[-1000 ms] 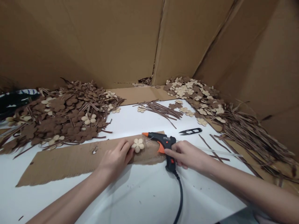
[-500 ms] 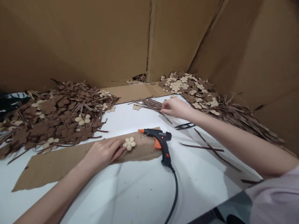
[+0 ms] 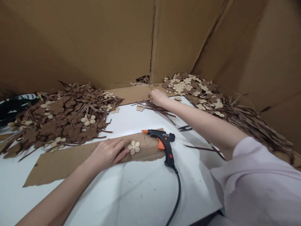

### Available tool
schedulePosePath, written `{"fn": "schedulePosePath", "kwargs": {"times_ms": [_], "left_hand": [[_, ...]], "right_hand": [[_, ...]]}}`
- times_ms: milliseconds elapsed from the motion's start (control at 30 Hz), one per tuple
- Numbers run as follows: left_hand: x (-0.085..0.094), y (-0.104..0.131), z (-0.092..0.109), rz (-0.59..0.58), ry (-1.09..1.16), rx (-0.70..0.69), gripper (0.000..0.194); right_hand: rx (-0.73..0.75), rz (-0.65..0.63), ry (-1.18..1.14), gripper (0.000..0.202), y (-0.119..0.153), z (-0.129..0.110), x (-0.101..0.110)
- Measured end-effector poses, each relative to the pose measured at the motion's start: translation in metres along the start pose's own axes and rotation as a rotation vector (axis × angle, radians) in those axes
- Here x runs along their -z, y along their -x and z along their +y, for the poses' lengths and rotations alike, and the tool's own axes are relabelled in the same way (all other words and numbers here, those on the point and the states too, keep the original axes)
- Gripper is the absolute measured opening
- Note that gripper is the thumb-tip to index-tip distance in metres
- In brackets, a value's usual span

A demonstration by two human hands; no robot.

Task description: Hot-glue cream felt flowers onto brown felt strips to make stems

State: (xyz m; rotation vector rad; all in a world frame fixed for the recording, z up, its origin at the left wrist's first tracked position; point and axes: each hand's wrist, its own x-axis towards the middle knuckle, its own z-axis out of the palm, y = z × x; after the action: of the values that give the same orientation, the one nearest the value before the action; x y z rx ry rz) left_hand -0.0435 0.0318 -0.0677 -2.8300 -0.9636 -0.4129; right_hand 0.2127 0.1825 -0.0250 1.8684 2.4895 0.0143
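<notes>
Head view: cream flower (image 3: 134, 147) on the cardboard strip (image 3: 58, 163), left of the glue gun (image 3: 162, 136), looks light, soft and slightly padded, best held by a petal edge, while the loose brown strips (image 3: 162, 110) look thin and bendy, easiest by one end. Left hand (image 3: 105, 153) lies low, palm down, thumb and fingers pinching the flower's left side, forearm in from lower left. Right arm reaches long across the bench (image 3: 141, 194), right hand (image 3: 158, 97) over the strips' far part, fingers curled (can't tell if pinching any).
</notes>
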Motion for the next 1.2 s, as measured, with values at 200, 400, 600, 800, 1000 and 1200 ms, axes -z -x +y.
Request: {"fn": "schedulePosePath", "kwargs": {"times_ms": [200,400,600,800,1000,1200], "left_hand": [[0.002,0.005,0.0,0.241,-0.009,0.117,0.022],[0.001,0.004,0.002,0.523,-0.041,0.232,0.012],[0.007,-0.001,0.006,0.622,-0.006,0.401,0.025],[0.05,-0.008,0.021,0.645,0.231,0.669,0.018],[0.09,-0.01,0.017,0.354,0.776,0.901,0.033],[0.091,-0.011,0.033,-0.003,1.244,0.947,0.033]], "right_hand": [[0.019,0.011,0.042,0.033,-0.019,-0.005,-0.008],[0.019,0.096,0.078,0.031,-0.009,0.0,0.011],[0.037,0.353,0.087,0.023,0.038,-0.008,0.055],[0.301,0.582,-0.253,0.008,0.112,-0.048,0.055],[0.416,0.576,-0.455,0.011,0.15,-0.088,0.039],[0.408,0.705,-0.392,0.01,0.152,-0.106,0.029]]}}
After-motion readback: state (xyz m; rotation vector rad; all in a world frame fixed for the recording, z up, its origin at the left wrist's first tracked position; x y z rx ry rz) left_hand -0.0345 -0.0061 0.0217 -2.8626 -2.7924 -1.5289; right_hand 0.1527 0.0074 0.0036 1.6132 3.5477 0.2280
